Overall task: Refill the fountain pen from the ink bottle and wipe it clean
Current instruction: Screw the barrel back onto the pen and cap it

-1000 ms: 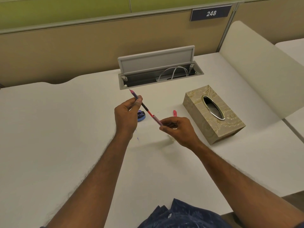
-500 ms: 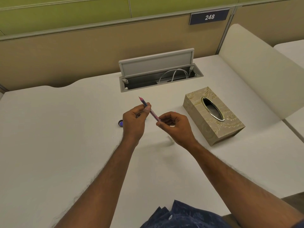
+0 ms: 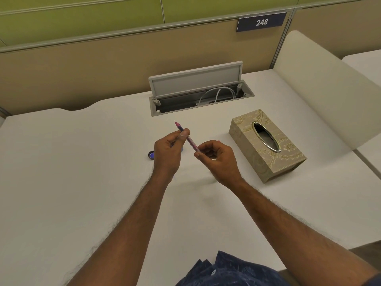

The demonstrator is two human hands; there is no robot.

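Both grips, left hand (image 3: 167, 156) and right hand (image 3: 219, 161), pinched the slim pink plastic fountain pen (image 3: 191, 142); we judged a jerky twist might spatter ink over the white bench (image 3: 82, 162).

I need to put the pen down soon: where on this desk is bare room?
The widest bare patch of the desk lies left of the small blue cap. Another lies near the front edge, between the forearms. It is tight between the right hand and the tissue box, and around the left hand holding the pen.
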